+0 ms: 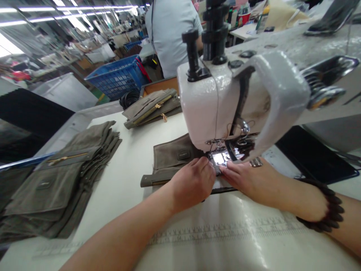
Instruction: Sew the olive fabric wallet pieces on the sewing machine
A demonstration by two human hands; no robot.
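Observation:
Under the needle area of a white sewing machine [197,109] lies an olive-grey fabric panel [166,152] with a small dark label and a zip strip along its near edge. My left hand [194,178] is closed, its fingers pinching the panel's edge just left of the lit presser foot [221,158]. On the other side, my right hand [251,178] rests with fingers stretched out, fingertips close to the foot; a dark bead bracelet circles that wrist. The fabric beneath both hands is partly hidden.
A stack of similar panels [56,184] lies on the left of the table. Zipped pouch pieces [153,107] sit at the back. Beyond are a blue crate [118,77] and a person in a light shirt [175,34]. A printed ruler [214,233] runs along the front.

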